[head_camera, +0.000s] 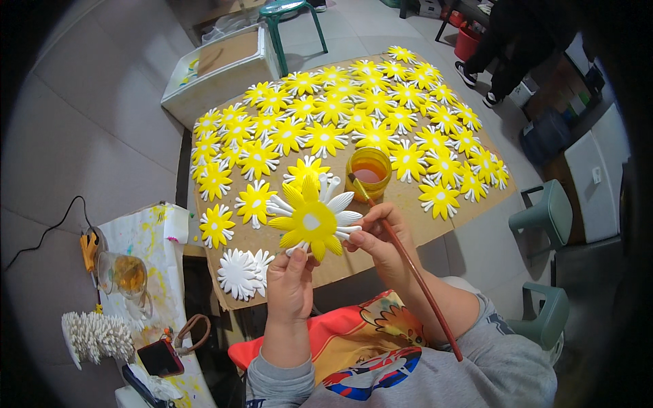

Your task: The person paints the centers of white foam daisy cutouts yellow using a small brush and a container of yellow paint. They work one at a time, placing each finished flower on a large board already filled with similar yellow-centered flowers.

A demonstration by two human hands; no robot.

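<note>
My left hand (pixel 291 285) pinches the lower edge of a partly yellow, partly white flower-shaped piece (pixel 312 220), holding it above the cardboard. On the flower's right edge rest fingers of my right hand (pixel 382 245), which also holds a paintbrush (pixel 408 260) with a long red-brown handle. The brush's dark tip points up and left, over the rim of a jar (pixel 369 171) of orange-yellow liquid. Many yellow-and-white flower pieces (pixel 326 137) lie spread over the cardboard (pixel 352 265). Near its front left corner are white flower pieces (pixel 238 274), partly overlapping.
At left, a paint-stained side table (pixel 173 285) carries a glass cup (pixel 127 275), a phone (pixel 160 357) and crumpled tissue. A white foam box (pixel 224 76) and a green stool (pixel 283 7) stand beyond the cardboard. Green-grey stools (pixel 551 214) are at right; a person (pixel 510 46) stands at upper right.
</note>
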